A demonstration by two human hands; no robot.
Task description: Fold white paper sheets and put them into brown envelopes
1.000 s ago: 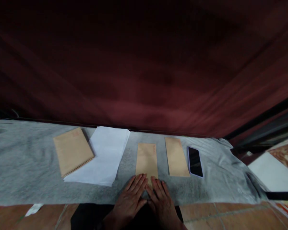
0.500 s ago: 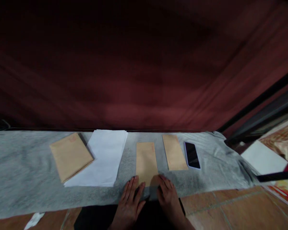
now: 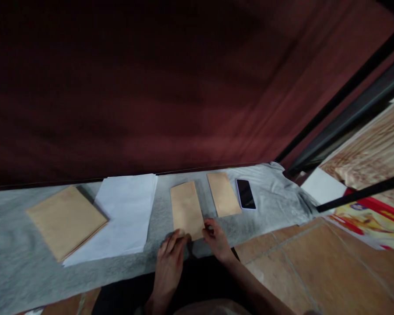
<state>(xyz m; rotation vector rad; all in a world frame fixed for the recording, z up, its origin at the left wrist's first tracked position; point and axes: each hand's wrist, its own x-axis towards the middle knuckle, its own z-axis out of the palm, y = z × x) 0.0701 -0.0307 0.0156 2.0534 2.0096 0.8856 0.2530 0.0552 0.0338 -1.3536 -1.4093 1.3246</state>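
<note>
A plain brown paper envelope [image 3: 186,208] lies in front of me, slightly lifted at its near end. My left hand [image 3: 170,260] has its thumb and fingers closed at the lower left corner of the envelope. With curled fingers, my right hand [image 3: 216,239] pinches the envelope's right edge near the bottom. Just to the right is a second brown envelope [image 3: 223,194], flat on the grey cloth [image 3: 269,192]. A dark-screened phone [image 3: 246,194] in a pale purple case rests beside it.
A stack of brown envelopes [image 3: 67,221] partly overlaps white paper sheets [image 3: 126,214] on the left. A maroon curtain [image 3: 170,113] hangs behind the cloth. At the right stand a black frame bar [image 3: 361,192] and a colourful printed box [image 3: 371,221] on the tiled floor [image 3: 328,267].
My hands have gone from lying flat with spread fingers by the envelope's near end to gripping it. The envelope's print no longer shows. The view has turned to the right.
</note>
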